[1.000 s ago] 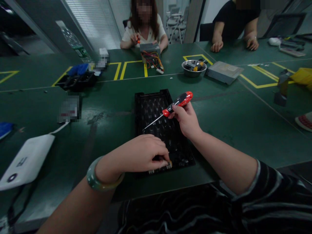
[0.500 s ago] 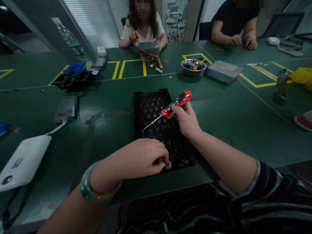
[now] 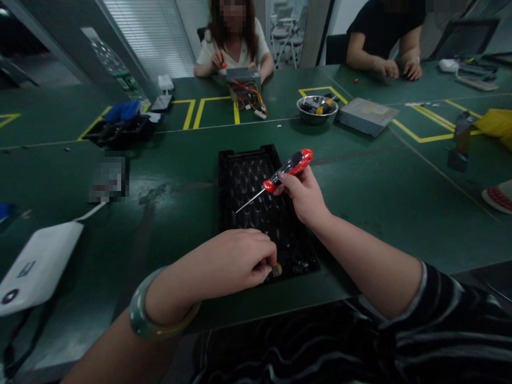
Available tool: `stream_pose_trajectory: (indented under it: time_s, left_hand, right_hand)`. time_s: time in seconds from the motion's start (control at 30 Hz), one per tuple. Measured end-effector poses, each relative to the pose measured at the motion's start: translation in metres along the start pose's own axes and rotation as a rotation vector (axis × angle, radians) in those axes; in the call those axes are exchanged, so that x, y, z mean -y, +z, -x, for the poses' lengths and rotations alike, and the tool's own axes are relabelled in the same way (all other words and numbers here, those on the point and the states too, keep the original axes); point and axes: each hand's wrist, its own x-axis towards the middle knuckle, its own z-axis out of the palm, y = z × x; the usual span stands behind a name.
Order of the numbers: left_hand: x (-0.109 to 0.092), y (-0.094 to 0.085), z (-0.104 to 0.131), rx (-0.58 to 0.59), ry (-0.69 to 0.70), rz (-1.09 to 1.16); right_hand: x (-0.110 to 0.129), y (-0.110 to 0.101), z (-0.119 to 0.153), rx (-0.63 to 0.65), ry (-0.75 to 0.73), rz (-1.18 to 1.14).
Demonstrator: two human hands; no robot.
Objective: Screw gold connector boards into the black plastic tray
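Observation:
A black tray (image 3: 248,176) with a bumpy inner surface lies on the green table. My right hand (image 3: 306,197) grips a red and black screwdriver (image 3: 288,169) over it, the metal tip pointing down and left above the tray's left part. At the tray's near end my left hand (image 3: 248,258) is closed, thumb and fingers pinched together beside a small gold-coloured piece (image 3: 277,269). Whatever the pinched fingers may hold is hidden. Small dark parts (image 3: 301,265) sit in the tray's near right corner.
Across the table (image 3: 180,165) a person handles a grey box with coloured wires (image 3: 245,85); another person sits at right. A metal bowl (image 3: 317,110), a flat grey case (image 3: 367,116), a black tray with blue item (image 3: 120,125) and a white device (image 3: 42,264) lie around.
Both my hands and the screwdriver stay almost where they were. The hand of the person at the far right has shifted slightly.

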Motion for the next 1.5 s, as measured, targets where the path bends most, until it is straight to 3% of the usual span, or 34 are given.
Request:
stream_pose_trajectory:
  time_s: [0.83,0.93,1.1,1.17,1.23,1.33,1.5]
  left_hand:
    - [0.008,-0.005,0.002,0.045,0.049,0.068]
    - [0.017,-0.011,0.002,-0.126,0.04,0.095]
    - [0.039,-0.011,0.0,-0.749,-0.154,0.098]
    - [0.047,-0.008,-0.002,-0.894,-0.209,0.061]
    - [0.053,-0.006,-0.005,-0.935,-0.228,0.015]
    - [0.058,-0.002,-0.009,-0.893,-0.23,-0.02]
    - [0.056,-0.002,-0.011,-0.804,-0.255,-0.048]
  right_hand:
    - [0.001,0.0,0.001,0.018,-0.014,0.014]
    - [0.001,0.0,0.001,-0.013,-0.044,0.0]
    - [0.014,0.001,0.006,-0.121,-0.262,0.066]
    - [0.021,0.001,0.009,-0.154,-0.37,0.098]
    - [0.026,0.0,0.012,-0.165,-0.455,0.126]
    - [0.028,0.0,0.017,-0.135,-0.518,0.157]
    - [0.031,0.006,0.032,0.005,-0.325,0.225]
